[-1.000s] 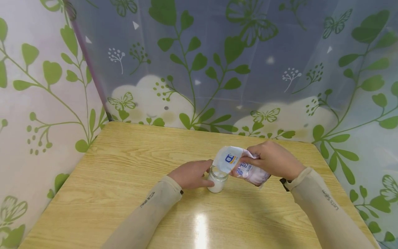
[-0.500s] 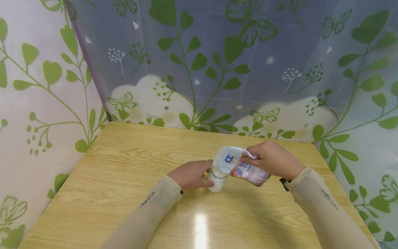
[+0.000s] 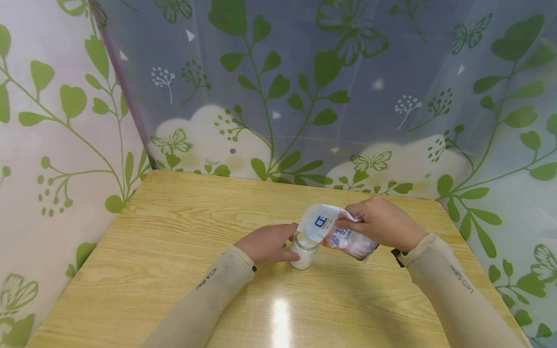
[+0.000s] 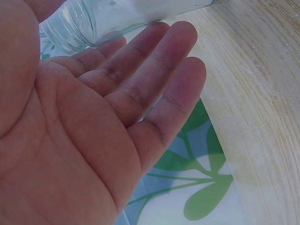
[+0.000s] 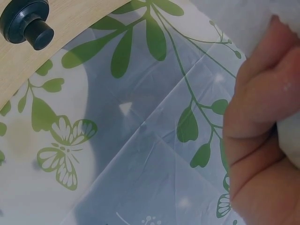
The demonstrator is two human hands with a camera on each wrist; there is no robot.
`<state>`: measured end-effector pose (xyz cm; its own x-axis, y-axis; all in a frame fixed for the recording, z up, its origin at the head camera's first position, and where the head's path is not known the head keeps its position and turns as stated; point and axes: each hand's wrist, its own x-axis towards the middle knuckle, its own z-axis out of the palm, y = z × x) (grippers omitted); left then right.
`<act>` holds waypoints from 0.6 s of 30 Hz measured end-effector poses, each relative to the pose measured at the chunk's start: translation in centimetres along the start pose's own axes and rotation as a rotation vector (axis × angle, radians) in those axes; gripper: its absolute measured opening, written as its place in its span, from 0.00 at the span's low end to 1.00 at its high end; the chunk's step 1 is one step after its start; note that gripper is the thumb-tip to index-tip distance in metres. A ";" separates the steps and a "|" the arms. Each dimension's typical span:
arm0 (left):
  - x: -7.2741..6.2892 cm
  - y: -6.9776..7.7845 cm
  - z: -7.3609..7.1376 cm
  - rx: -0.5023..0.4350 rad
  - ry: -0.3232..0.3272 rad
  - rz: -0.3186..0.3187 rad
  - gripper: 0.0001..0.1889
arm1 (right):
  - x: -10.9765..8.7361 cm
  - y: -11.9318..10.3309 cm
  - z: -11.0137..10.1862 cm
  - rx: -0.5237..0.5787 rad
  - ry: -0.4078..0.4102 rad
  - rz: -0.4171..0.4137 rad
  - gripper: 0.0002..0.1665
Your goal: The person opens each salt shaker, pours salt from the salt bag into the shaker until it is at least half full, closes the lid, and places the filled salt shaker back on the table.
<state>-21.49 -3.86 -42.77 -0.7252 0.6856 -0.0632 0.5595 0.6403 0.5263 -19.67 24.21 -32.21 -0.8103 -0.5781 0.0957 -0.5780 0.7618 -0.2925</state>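
A small glass jar (image 3: pixel 304 256) with white contents stands on the table; in the left wrist view its glass side (image 4: pixel 154 13) shows along the top. My left hand (image 3: pixel 270 244) holds it, thumb on the near side and fingers round the back. In the left wrist view, the fingers (image 4: pixel 173 93) look nearly straight, some against the glass. My right hand (image 3: pixel 383 224) grips a white and pink printed plastic bag (image 3: pixel 348 239) with blue characters. The bag tilts, its white end (image 3: pixel 319 222) over the jar's mouth, hiding part of it. In the right wrist view, curled fingers (image 5: pixel 262 98) hold the bag.
The wood-grain table (image 3: pixel 187 212) bears white specks (image 4: pixel 255 61) near the left hand. Leaf-printed sheets (image 3: pixel 278 87) stand close behind it and at both sides. A black round thing with a short stub (image 5: pixel 30 23) shows in the right wrist view.
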 end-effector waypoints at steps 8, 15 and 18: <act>0.0 0.0 0.0 -0.005 -0.006 0.000 0.25 | 0.0 -0.1 0.0 0.009 -0.002 0.004 0.14; 0.1 -0.1 0.0 -0.002 -0.012 -0.002 0.25 | 0.0 -0.1 0.0 0.013 -0.006 0.010 0.16; 0.1 -0.1 0.1 -0.002 -0.011 -0.001 0.26 | 0.0 -0.2 0.0 0.014 -0.009 0.014 0.16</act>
<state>-21.61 -3.82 -42.87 -0.7214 0.6887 -0.0731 0.5579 0.6405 0.5277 -19.59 24.07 -32.13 -0.8175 -0.5700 0.0828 -0.5651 0.7659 -0.3069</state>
